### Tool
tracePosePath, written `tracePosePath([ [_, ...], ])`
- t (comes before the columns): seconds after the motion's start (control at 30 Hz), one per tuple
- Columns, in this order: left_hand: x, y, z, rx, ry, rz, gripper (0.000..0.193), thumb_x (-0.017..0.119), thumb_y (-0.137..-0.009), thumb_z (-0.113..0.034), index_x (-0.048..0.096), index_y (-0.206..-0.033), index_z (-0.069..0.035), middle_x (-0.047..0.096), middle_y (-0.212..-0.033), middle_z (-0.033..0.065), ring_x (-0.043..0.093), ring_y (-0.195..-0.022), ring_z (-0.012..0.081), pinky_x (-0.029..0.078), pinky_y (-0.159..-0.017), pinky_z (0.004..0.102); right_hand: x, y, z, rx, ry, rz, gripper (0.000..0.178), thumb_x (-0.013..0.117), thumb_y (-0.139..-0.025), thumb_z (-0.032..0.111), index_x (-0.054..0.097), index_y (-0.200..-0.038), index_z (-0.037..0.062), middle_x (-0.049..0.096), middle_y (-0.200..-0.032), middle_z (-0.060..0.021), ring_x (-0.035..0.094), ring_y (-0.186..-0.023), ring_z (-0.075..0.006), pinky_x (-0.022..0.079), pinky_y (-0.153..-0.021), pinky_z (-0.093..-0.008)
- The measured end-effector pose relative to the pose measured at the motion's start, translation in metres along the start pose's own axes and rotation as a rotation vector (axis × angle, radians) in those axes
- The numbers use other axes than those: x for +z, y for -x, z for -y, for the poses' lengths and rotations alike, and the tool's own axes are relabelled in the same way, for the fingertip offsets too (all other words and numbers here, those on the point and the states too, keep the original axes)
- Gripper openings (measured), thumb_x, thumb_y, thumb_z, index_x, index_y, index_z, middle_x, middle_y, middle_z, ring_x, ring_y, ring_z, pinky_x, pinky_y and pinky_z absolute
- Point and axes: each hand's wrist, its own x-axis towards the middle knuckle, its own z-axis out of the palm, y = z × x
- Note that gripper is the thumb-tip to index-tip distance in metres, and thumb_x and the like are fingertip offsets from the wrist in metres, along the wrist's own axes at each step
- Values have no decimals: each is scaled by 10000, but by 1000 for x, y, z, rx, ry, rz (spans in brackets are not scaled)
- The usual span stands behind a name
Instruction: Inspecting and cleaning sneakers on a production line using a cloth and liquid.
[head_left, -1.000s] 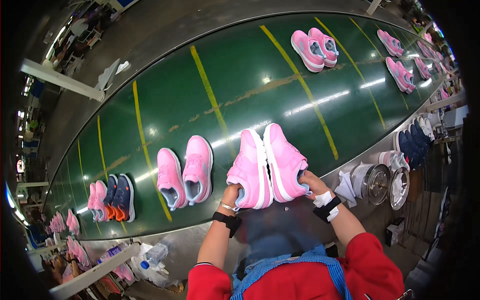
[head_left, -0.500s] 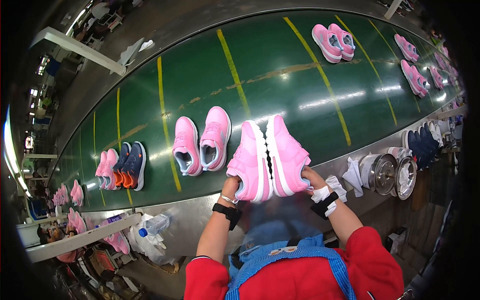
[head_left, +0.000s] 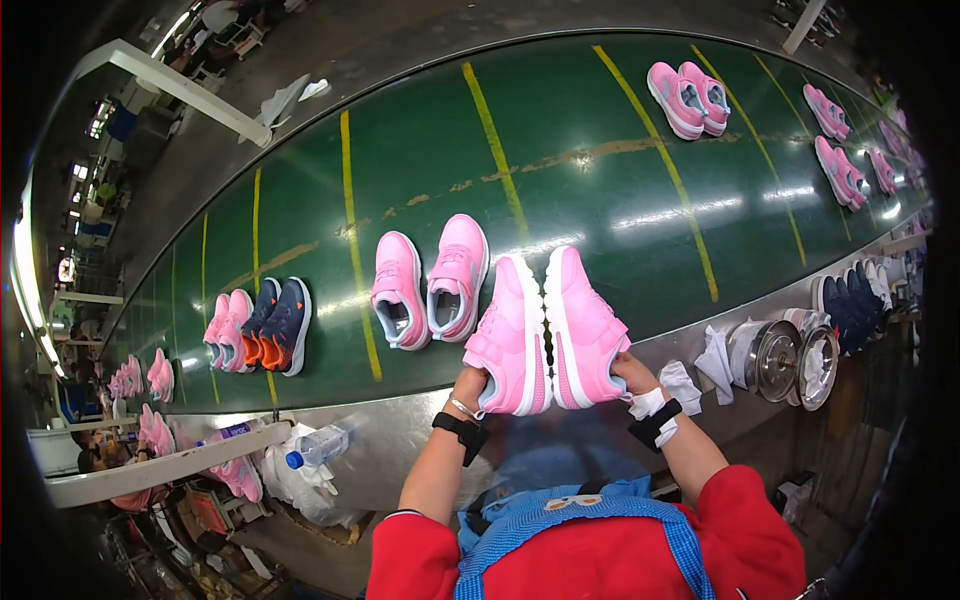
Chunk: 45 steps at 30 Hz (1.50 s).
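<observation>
My left hand (head_left: pixel 470 390) is closed around the heel of a pink sneaker (head_left: pixel 512 335), its thumb side at the collar. The matching pink sneaker (head_left: pixel 585 335) is gripped at the heel by my right hand (head_left: pixel 636 374), which has white wrapping near the wrist. Both shoes are tipped onto their sides, toes pointing away from me and white soles facing each other with a narrow gap. They are held over the near edge of a green conveyor belt (head_left: pixel 560 200). Left of them, another pair of pink sneakers (head_left: pixel 430 290) stands upright on the belt.
Navy-and-orange sneakers (head_left: pixel 280 325) and more pink pairs stand farther left; other pink pairs (head_left: pixel 688 100) are at the far right. A metal ledge (head_left: pixel 400 425) borders the belt, with white cloths (head_left: pixel 714 360), round metal reels (head_left: pixel 770 358) and a plastic bottle (head_left: pixel 318 447). A white bar (head_left: pixel 170 468) juts in.
The view has shifted slightly, so the belt and the shoes on it appear farther right and a little lower. Both hands keep their hold on the pink sneakers, whose toes now spread slightly wider.
</observation>
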Motion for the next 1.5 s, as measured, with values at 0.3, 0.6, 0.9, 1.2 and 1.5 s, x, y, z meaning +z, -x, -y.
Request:
tracePosePath([
  [0.3, 12, 11, -14, -30, 152, 31, 459, 453, -908, -275, 360, -1289, -38, 454, -1270, 95, 464, -1136, 211, 371, -973, 354, 6, 6, -4, -9, 98, -62, 454, 501, -754, -5, 444, -1205, -8, 572, -1075, -89, 580, -931, -171, 462, -798, -284],
  [0.6, 3, 45, -21, 93, -167, -170, 383, 493, -879, -166, 438, -1233, -32, 514, -1193, 68, 527, -1028, 179, 436, -871, 301, 32, 24, 6, -163, 236, -26, 534, 565, -753, -1, 389, -1257, 15, 517, -1162, -70, 508, -1050, -172, 400, -895, -291],
  [0.9, 13, 91, -39, 516, -925, -208, 745, 730, -656, -93, 377, -1311, -56, 441, -1263, 120, 441, -1151, 203, 354, -955, 296, 42, 49, 23, -650, 976, -197, 623, 503, -645, -62, 395, -1251, 37, 419, -1196, -162, 402, -1147, -310, 310, -984, -336],
  [1.2, 9, 130, -34, 640, -1350, -485, 830, 748, -577, -139, 360, -1305, -47, 423, -1134, 170, 418, -1051, 319, 342, -920, 366, 77, 61, 21, -767, 1276, -335, 643, 544, -596, 26, 415, -1226, 28, 399, -1111, -199, 395, -1026, -359, 326, -926, -394],
  [1.5, 21, 147, 5, 449, -1836, -716, 911, 780, -531, -189, 321, -1294, 4, 386, -1108, 196, 374, -1031, 358, 323, -867, 420, 112, 58, -15, -682, 1588, -344, 824, 755, -569, 216, 357, -1256, -2, 379, -1108, -199, 366, -1041, -353, 322, -897, -420],
])
